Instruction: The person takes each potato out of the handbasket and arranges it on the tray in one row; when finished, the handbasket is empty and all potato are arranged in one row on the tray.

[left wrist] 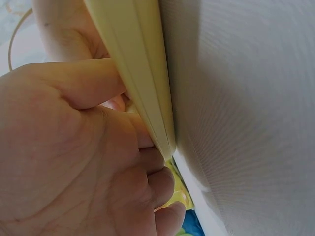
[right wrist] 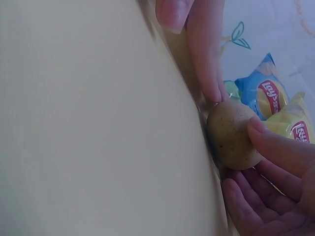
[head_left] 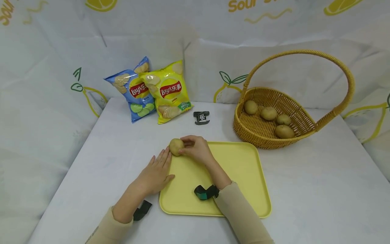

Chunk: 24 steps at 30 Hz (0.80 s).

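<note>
A round potato sits at the far left corner of the yellow tray. My right hand holds it from the right, thumb on the near side and fingers curled round the far side, as the right wrist view also shows. My left hand lies across the tray's left edge with its fingers extended, fingertips right at the potato. In the left wrist view the thumb of the left hand reaches over the tray's rim.
Several potatoes lie in a wicker basket with a tall handle, behind the tray's right corner. Blue and yellow chip bags lean against the back cloth. A small black package lies between bags and basket.
</note>
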Each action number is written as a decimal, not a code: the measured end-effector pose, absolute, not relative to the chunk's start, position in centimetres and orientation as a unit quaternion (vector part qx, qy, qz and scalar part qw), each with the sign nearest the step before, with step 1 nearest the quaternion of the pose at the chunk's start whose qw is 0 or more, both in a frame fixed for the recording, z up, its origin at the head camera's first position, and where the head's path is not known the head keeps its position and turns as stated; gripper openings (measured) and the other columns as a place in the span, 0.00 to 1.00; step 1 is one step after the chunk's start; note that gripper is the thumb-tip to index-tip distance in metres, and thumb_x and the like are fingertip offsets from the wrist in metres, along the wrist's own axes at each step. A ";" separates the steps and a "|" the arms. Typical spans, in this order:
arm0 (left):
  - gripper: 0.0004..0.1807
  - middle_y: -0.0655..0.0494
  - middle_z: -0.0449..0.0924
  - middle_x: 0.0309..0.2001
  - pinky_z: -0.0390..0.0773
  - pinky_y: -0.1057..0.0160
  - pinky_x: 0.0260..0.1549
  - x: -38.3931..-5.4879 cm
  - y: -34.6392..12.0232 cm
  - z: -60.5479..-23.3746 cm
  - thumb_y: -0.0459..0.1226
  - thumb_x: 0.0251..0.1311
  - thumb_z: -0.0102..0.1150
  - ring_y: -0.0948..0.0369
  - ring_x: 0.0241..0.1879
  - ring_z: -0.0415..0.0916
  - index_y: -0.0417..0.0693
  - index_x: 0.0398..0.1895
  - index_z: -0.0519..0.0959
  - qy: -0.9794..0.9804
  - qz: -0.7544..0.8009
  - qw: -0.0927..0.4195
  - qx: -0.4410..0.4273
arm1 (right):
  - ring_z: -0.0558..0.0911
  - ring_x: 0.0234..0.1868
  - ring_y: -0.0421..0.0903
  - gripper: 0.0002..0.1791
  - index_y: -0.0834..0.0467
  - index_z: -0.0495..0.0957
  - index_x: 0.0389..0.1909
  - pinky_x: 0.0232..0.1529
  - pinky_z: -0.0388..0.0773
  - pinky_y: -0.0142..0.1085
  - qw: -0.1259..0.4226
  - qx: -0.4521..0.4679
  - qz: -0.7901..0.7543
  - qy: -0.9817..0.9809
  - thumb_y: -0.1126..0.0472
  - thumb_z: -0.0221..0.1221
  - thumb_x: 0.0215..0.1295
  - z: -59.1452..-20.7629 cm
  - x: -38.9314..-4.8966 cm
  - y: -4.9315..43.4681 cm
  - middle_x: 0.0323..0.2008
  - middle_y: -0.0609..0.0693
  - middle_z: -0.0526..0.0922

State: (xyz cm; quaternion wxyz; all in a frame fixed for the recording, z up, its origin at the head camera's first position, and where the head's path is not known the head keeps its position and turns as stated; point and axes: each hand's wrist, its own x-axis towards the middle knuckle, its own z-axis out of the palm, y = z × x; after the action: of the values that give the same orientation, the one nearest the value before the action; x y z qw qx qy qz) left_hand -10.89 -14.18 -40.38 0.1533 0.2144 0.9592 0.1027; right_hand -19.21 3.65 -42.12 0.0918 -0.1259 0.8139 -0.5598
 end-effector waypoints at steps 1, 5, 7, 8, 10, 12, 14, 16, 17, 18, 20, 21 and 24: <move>0.40 0.37 0.34 0.73 0.45 0.43 0.66 -10.9 -14.2 -40.4 0.46 0.70 0.46 0.45 0.72 0.34 0.27 0.71 0.43 0.959 0.103 0.153 0.214 | 0.84 0.42 0.50 0.22 0.67 0.80 0.48 0.43 0.79 0.35 0.094 -0.126 -0.559 0.814 0.69 0.70 0.49 -42.1 -19.3 3.7 0.42 0.59 0.84; 0.40 0.36 0.35 0.73 0.45 0.43 0.66 -10.9 -14.1 -40.2 0.46 0.70 0.46 0.45 0.72 0.35 0.27 0.71 0.44 0.959 0.104 0.150 0.216 | 0.83 0.43 0.50 0.22 0.67 0.79 0.49 0.44 0.79 0.36 0.102 -0.126 -0.564 0.810 0.68 0.70 0.50 -42.2 -19.4 4.0 0.43 0.58 0.84; 0.40 0.36 0.35 0.73 0.45 0.43 0.66 -10.8 -14.1 -40.2 0.46 0.70 0.47 0.45 0.72 0.35 0.27 0.71 0.44 0.959 0.104 0.148 0.218 | 0.83 0.43 0.50 0.22 0.67 0.79 0.48 0.44 0.79 0.36 0.101 -0.126 -0.569 0.806 0.68 0.70 0.50 -42.2 -19.4 4.1 0.42 0.59 0.84; 0.40 0.36 0.35 0.73 0.45 0.43 0.66 -10.8 -14.1 -40.2 0.46 0.69 0.47 0.45 0.72 0.35 0.27 0.71 0.44 0.959 0.105 0.148 0.218 | 0.83 0.43 0.50 0.22 0.67 0.79 0.48 0.44 0.79 0.36 0.100 -0.127 -0.570 0.805 0.68 0.69 0.50 -42.2 -19.4 4.1 0.42 0.59 0.84; 0.40 0.36 0.35 0.73 0.45 0.43 0.66 -10.8 -14.1 -40.2 0.46 0.69 0.47 0.45 0.72 0.35 0.27 0.71 0.44 0.959 0.104 0.149 0.218 | 0.83 0.44 0.50 0.22 0.68 0.79 0.48 0.45 0.79 0.36 0.102 -0.128 -0.576 0.801 0.69 0.69 0.50 -42.3 -19.5 4.1 0.43 0.59 0.84; 0.40 0.36 0.34 0.73 0.45 0.43 0.66 -10.7 -14.2 -40.2 0.46 0.69 0.48 0.44 0.72 0.35 0.27 0.71 0.44 0.959 0.103 0.150 0.216 | 0.83 0.44 0.51 0.22 0.69 0.79 0.48 0.45 0.79 0.36 0.104 -0.133 -0.581 0.796 0.69 0.69 0.50 -42.2 -19.4 4.1 0.43 0.60 0.83; 0.40 0.36 0.34 0.73 0.45 0.43 0.66 -10.7 -14.2 -40.2 0.46 0.69 0.48 0.44 0.72 0.35 0.27 0.71 0.44 0.960 0.102 0.151 0.215 | 0.83 0.45 0.52 0.22 0.70 0.79 0.48 0.45 0.78 0.36 0.107 -0.138 -0.588 0.790 0.70 0.69 0.50 -42.1 -19.4 4.2 0.44 0.61 0.83; 0.40 0.36 0.34 0.73 0.45 0.43 0.66 -10.7 -14.3 -40.2 0.46 0.69 0.48 0.45 0.72 0.35 0.27 0.71 0.44 0.960 0.101 0.151 0.214 | 0.82 0.46 0.53 0.22 0.71 0.78 0.48 0.46 0.78 0.36 0.110 -0.141 -0.597 0.782 0.70 0.68 0.51 -42.0 -19.4 4.3 0.44 0.62 0.82; 0.40 0.36 0.35 0.73 0.45 0.43 0.66 -10.7 -14.2 -40.2 0.46 0.69 0.48 0.45 0.72 0.35 0.27 0.71 0.44 0.960 0.103 0.151 0.213 | 0.82 0.46 0.54 0.22 0.71 0.78 0.48 0.46 0.78 0.36 0.111 -0.141 -0.600 0.779 0.71 0.68 0.51 -42.0 -19.4 4.3 0.45 0.63 0.82; 0.40 0.37 0.35 0.73 0.45 0.43 0.66 -10.7 -14.2 -40.2 0.46 0.69 0.47 0.45 0.72 0.35 0.27 0.71 0.44 0.960 0.102 0.150 0.213 | 0.82 0.46 0.54 0.22 0.71 0.78 0.48 0.46 0.78 0.36 0.112 -0.139 -0.604 0.777 0.71 0.68 0.51 -41.9 -19.4 4.4 0.45 0.63 0.82; 0.40 0.37 0.35 0.73 0.45 0.43 0.66 -10.7 -14.2 -40.2 0.46 0.69 0.47 0.45 0.72 0.36 0.27 0.71 0.44 0.960 0.103 0.150 0.214 | 0.81 0.47 0.54 0.21 0.72 0.77 0.49 0.46 0.78 0.36 0.112 -0.135 -0.610 0.773 0.71 0.67 0.52 -41.7 -19.4 4.8 0.46 0.63 0.81; 0.40 0.36 0.35 0.73 0.45 0.43 0.66 -10.7 -14.1 -40.2 0.46 0.69 0.47 0.45 0.72 0.36 0.27 0.71 0.44 0.960 0.103 0.149 0.215 | 0.81 0.47 0.54 0.21 0.72 0.77 0.50 0.46 0.78 0.37 0.112 -0.132 -0.613 0.771 0.71 0.66 0.53 -41.5 -19.5 5.0 0.46 0.64 0.81; 0.40 0.36 0.36 0.73 0.46 0.43 0.66 -10.7 -14.0 -40.1 0.46 0.69 0.48 0.44 0.72 0.37 0.27 0.71 0.45 0.960 0.101 0.146 0.217 | 0.80 0.49 0.54 0.21 0.72 0.76 0.51 0.47 0.78 0.38 0.107 -0.127 -0.613 0.773 0.71 0.65 0.55 -40.9 -19.6 5.8 0.48 0.64 0.80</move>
State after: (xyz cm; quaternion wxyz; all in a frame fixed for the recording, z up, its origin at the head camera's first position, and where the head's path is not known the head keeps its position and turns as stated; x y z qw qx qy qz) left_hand -10.65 -14.03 -40.09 0.1463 0.2166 0.9600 0.1007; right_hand -19.62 5.79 -40.88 0.1073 -0.1273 0.7726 -0.6126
